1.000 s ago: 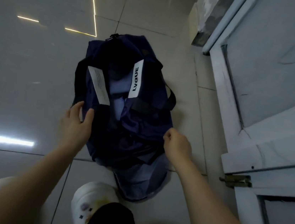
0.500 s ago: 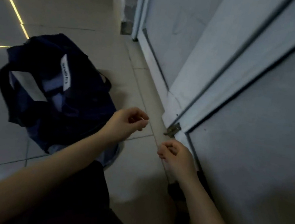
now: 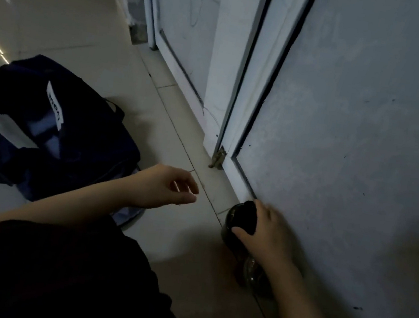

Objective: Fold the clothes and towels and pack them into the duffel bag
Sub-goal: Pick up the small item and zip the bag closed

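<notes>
Crouched on a tiled floor (image 3: 92,25) beside a grey door (image 3: 352,123). Right hand (image 3: 265,234) gripping a dark, glossy object (image 3: 240,220) at the door's foot; left hand (image 3: 168,188) hanging loosely curled, empty. Navy duffel bag (image 3: 55,140) lying open at left, pale fabric inside.

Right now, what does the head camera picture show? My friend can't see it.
A person's right hand grips a dark, shiny object on the floor beside a grey wall. Their left hand hangs loosely curled, holding nothing, near an open navy duffel bag with clothes inside.
</notes>
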`<state>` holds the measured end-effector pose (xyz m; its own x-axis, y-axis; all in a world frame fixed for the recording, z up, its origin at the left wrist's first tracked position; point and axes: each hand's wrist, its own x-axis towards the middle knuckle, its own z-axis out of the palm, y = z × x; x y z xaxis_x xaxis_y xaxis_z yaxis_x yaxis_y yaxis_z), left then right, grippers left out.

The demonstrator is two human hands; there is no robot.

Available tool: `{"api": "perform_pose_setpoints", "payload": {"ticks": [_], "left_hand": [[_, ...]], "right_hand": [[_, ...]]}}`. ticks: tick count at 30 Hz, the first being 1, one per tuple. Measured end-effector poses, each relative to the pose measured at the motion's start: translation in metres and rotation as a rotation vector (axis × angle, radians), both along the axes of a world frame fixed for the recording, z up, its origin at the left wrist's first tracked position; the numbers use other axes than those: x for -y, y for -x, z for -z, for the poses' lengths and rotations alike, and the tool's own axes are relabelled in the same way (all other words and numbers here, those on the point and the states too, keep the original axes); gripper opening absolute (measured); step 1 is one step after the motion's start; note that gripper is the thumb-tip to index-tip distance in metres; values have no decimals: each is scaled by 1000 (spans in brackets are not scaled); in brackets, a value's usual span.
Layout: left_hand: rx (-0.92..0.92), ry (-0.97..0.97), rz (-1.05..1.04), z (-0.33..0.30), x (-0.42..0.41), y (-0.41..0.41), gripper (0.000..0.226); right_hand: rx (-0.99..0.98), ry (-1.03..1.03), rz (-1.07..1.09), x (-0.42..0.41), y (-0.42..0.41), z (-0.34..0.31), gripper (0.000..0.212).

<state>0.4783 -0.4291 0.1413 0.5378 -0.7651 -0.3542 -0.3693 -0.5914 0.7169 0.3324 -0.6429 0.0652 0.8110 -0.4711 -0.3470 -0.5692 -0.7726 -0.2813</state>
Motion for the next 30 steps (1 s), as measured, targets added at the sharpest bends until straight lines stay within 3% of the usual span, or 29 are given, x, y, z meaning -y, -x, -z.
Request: {"api": "perform_pose_setpoints", "payload": {"ticks": [5,14,17,20,22,26,30], "left_hand": [[-3,-10,-4,-3,-12,-1,22],[-17,78,-156,16,-30,-5,24],[15,119,-187,29,-36,-13,38],[-321,439,-581,32,-46,-25,36],[-467,552,-841,38,-54,-32,36],[-669,609,-893,46,-63,-28,54],[-792,870,-1105,52,-73,-26,45]], "right_hand": [[-132,5,48,-14,-35,27,99],[-29,20,65,-18,-48,45,99],[144,-233,184,-30,-63,32,97],[388,-643,252,-51,-81,-2,87],[480,-791,186,-64,-92,-28,81],[523,-937,23,-91,-109,-65,76],[492,-872,-151,-109,-124,-77,78]]}}
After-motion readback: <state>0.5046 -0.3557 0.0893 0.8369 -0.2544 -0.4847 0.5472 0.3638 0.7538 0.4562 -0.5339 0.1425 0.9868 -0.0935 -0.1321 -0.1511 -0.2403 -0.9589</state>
